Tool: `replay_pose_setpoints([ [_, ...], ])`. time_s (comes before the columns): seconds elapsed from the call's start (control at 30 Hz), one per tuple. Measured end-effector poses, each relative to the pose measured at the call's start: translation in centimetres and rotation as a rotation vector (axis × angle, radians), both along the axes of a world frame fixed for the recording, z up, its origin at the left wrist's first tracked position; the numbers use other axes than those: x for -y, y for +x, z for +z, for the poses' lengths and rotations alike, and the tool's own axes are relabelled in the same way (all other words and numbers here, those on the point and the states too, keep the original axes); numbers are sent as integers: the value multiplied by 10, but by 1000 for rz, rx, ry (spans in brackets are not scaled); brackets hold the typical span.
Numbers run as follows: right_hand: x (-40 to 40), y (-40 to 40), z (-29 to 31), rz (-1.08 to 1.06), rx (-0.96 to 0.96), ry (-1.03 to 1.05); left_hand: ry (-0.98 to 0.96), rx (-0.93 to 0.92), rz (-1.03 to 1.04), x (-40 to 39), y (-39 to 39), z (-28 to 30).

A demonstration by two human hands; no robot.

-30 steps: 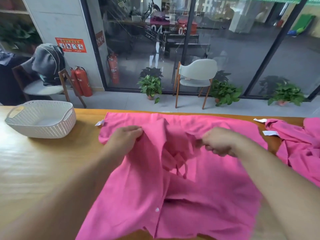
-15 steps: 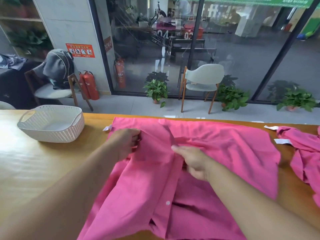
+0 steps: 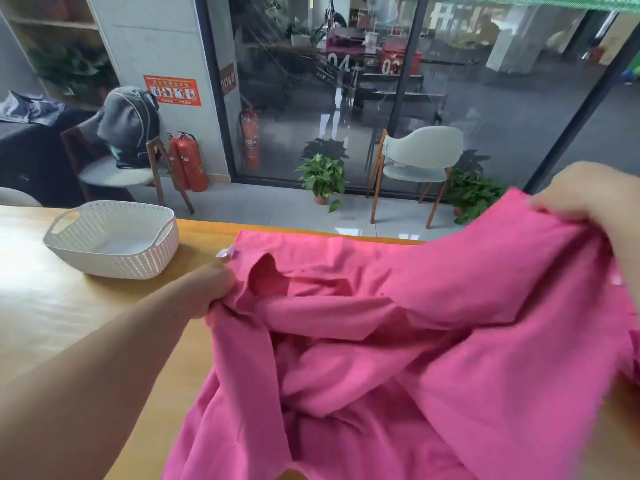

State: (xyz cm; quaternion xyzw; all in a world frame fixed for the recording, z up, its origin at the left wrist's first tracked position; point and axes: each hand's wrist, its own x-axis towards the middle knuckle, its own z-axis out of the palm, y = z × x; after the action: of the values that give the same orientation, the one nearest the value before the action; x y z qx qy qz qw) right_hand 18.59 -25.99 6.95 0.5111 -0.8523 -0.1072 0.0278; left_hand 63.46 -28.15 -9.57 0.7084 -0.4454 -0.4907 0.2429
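- Head view: looks down over a wooden table (image 3: 52,323) toward a glass wall (image 3: 485,98).
- Holds a pink shirt (image 3: 450,323) between 2 grips set well apart.
- Clenches the left grip (image 3: 207,292) round a bunched fold at the shirt's left edge, low over the table, left of centre.
- Curls the right grip (image 3: 581,195) over the shirt's right edge, high at the right border of the view, fingers wrapped onto the cloth.
- Stretches the fabric between both grips in a slanting span, higher on the right.
- Lets the near part hang crumpled and blurred down to the bottom edge.
- Rests the shirt's far edge on the table, close to the table's far rim.
- Shows a small white tag (image 3: 225,252) at the shirt's far left corner, just beside the left grip.
- Shows a dark opening in the cloth just right of the left grip; cannot tell whether neck or sleeve.
- Shows a white woven basket (image 3: 114,261) on the table at far left, apart from the shirt.
- Beyond the table, on the tiled floor: takes in a pale green chair (image 3: 422,147) right of centre, with a potted plant (image 3: 323,178) to its left.
- Farther left: takes in a wooden chair (image 3: 114,174) draped with a grey garment (image 3: 128,123), and 2 red fire extinguishers (image 3: 188,161) just right of it.
- Above the extinguishers: makes out an orange notice (image 3: 172,90) on a pale pillar (image 3: 156,36).
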Motion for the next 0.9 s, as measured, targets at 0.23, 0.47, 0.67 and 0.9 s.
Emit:
replay_pose_setpoints([
  [0.23,4,59,-114,70,135,-8,-117,163,-34,10,-24,-23],
  [0.47,-92,209,-166,551,518,407,-204,773,-356,-77,-60,-43],
  [0.67,-136,247,-199,829,422,628,-166,502,-222,-63,-36,-74],
  [0.9,-138,242,-228,755,644,502,-239,459,-8,-85,-23,-43],
])
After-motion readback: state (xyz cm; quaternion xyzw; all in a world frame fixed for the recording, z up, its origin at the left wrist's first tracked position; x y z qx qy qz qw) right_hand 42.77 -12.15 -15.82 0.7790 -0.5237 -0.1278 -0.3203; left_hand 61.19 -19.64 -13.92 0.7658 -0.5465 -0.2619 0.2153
